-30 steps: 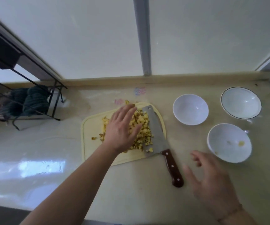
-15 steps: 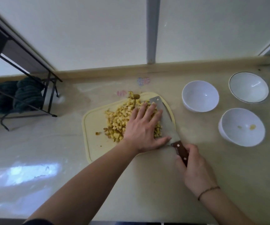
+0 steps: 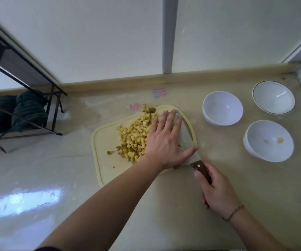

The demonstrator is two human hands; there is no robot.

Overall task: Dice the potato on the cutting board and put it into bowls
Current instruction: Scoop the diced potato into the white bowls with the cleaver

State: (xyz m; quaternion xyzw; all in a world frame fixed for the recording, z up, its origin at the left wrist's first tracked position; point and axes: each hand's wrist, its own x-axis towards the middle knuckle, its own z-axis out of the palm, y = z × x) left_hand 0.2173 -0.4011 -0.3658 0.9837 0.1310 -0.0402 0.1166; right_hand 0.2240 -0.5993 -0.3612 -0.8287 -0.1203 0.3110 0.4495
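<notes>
Since a second ago, right hand [image 3: 218,192] has closed around the cleaver [image 3: 191,142] handle at 5 o'clock of the cutting board [image 3: 106,156], while left hand [image 3: 164,142], fingers straight, sweeps diced potato [image 3: 133,136] onto the blade, so transfer to the bowls appears imminent.

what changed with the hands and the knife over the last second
The right hand, open and clear of the knife a second ago, came in and now grips its handle. The left hand slid from the middle of the potato dice toward the blade and lies flat, thumb on it. The board and three bowls stayed put.
</notes>
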